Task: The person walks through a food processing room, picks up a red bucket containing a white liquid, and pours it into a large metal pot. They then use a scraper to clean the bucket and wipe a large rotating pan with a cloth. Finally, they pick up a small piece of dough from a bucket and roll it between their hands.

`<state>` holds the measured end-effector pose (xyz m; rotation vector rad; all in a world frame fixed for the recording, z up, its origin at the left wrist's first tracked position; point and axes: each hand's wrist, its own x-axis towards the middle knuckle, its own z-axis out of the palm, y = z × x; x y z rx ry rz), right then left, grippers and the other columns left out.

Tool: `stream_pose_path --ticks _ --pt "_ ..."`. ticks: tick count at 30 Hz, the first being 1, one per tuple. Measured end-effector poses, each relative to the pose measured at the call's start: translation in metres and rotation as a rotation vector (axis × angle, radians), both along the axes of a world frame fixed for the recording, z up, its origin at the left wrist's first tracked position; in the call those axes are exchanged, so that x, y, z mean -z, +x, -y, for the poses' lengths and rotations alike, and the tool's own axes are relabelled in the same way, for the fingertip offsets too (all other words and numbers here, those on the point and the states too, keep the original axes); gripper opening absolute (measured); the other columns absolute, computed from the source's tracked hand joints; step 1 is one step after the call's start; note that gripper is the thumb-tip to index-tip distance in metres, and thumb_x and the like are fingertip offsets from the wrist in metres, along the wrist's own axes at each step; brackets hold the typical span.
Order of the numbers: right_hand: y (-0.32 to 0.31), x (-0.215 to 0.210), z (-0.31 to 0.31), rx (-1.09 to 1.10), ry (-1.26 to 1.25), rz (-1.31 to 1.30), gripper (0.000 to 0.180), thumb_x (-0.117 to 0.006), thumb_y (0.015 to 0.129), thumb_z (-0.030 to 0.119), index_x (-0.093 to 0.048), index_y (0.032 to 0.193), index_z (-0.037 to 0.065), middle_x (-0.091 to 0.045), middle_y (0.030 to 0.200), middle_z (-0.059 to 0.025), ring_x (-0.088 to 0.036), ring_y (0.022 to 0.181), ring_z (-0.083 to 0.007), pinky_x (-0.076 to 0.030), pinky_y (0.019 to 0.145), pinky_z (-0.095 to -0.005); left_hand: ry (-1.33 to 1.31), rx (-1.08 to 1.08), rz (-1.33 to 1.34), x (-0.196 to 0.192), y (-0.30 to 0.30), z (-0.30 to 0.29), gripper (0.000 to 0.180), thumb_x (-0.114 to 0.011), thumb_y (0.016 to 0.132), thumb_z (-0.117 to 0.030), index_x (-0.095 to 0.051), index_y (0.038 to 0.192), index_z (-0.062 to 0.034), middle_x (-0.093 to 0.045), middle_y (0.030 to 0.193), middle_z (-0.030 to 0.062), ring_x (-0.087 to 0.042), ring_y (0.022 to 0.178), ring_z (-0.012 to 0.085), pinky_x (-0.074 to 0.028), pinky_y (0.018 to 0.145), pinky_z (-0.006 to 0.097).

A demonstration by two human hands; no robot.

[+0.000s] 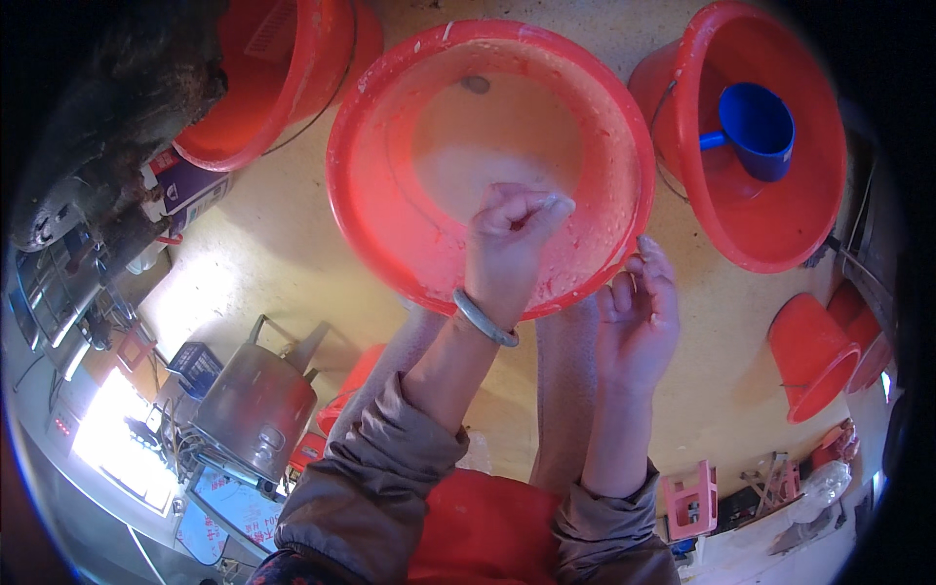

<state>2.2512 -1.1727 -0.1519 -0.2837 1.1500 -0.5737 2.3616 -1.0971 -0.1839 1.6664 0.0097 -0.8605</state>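
Note:
A large red bucket point(366, 185), its rim spotted with white, stands in front of me, with cloudy pale liquid point(497, 132) at its bottom. A small dark round spot shows near the liquid's far edge. Over the near side of the bucket is my left hand point(512, 229), its fingers curled in toward the thumb and whitish at the tips; whether anything is pinched there is hidden. A greenish bangle point(485, 320) circles that wrist. My right hand point(639, 317) is beside the bucket's near right rim, fingers loosely bent and apart, palm bare, fingertips close to the rim.
At the right a red bucket point(682, 127) holds a blue dipper point(756, 127). Another red bucket point(322, 78) stands at the far left. Smaller red buckets point(809, 356) lie at the right, near a pink stool point(690, 499). A metal drum-shaped container point(255, 405) is at the lower left.

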Motion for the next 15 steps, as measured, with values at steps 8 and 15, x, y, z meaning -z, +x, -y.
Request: stream_pose_path --ticks 8,15 --pt "0.005 -0.005 -0.004 -0.085 0.085 0.067 0.032 -0.05 0.083 0.009 -0.055 0.112 -0.004 -0.055 0.093 -0.0045 -0.039 0.058 -0.0073 -0.032 0.054 -0.0223 -0.154 -0.084 -0.401 -0.017 -0.006 -0.004 0.035 -0.061 0.086 -0.005 -0.056 0.121 -0.0048 -0.051 0.1 0.0014 -0.05 0.09 0.01 -0.043 0.085 0.024" --pt "0.005 -0.006 -0.003 -0.107 0.277 0.294 0.034 -0.05 0.08 0.012 -0.058 0.11 -0.003 -0.059 0.099 -0.0061 -0.037 0.059 -0.0082 -0.031 0.054 -0.0227 -0.318 -0.027 -0.508 -0.023 -0.004 -0.009 0.077 -0.077 0.072 -0.008 -0.037 0.138 -0.0091 -0.042 0.11 -0.0004 -0.044 0.09 0.008 -0.044 0.083 0.022"
